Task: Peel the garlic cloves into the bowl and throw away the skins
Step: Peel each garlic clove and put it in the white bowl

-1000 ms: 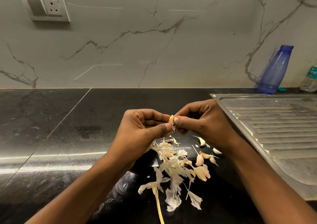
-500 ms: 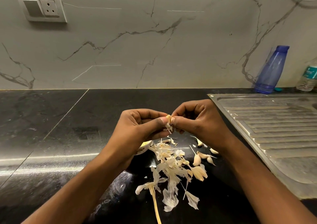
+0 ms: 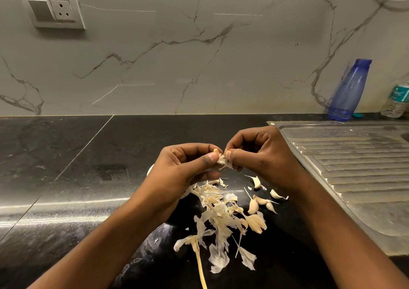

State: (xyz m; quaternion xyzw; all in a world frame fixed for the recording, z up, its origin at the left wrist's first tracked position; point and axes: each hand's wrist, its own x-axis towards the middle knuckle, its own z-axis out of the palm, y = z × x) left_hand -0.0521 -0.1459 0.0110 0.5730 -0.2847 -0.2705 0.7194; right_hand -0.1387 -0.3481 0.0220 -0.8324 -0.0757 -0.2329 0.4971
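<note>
Over the black counter, my left hand (image 3: 184, 167) and my right hand (image 3: 261, 153) meet fingertip to fingertip. Between them they pinch one garlic clove (image 3: 222, 159) with loose skin hanging from it. Below the hands lies a heap of papery garlic skins (image 3: 219, 213) with a long dry stem (image 3: 200, 264). Several unpeeled cloves (image 3: 254, 204) lie to the right of the heap. A white bowl (image 3: 151, 169) shows only as a sliver of rim behind my left hand; what it holds is hidden.
A steel sink drainboard (image 3: 358, 167) fills the right side, its edge close to my right forearm. A blue bottle (image 3: 349, 89) and a clear water bottle (image 3: 398, 98) stand at the back right against the marble wall. A wall socket (image 3: 55, 10) is at upper left.
Both hands stayed together over the counter, working the same clove. More skin now hangs loose from it between the fingertips, and the view shifted slightly.
</note>
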